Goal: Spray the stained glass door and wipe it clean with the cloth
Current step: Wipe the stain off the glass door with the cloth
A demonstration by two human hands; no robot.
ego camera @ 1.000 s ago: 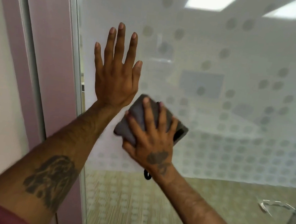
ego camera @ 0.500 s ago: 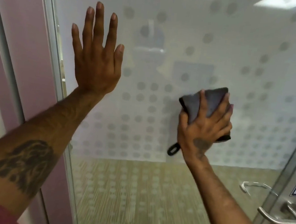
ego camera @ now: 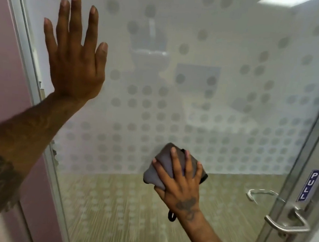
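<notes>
Now your left hand (ego camera: 76, 62) lies fully open, fingers spread, palm flat on the glass door (ego camera: 229, 49) near its left edge. Your right hand (ego camera: 181, 183), fingers splayed, presses the folded grey cloth (ego camera: 160, 164) against the glass, lower centre.

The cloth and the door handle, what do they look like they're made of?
The cloth looks like soft grey microfibre or similar fabric: matte, folding under the right hand. The door handle looks like brushed metal, probably steel: silvery with a dull sheen.
</notes>
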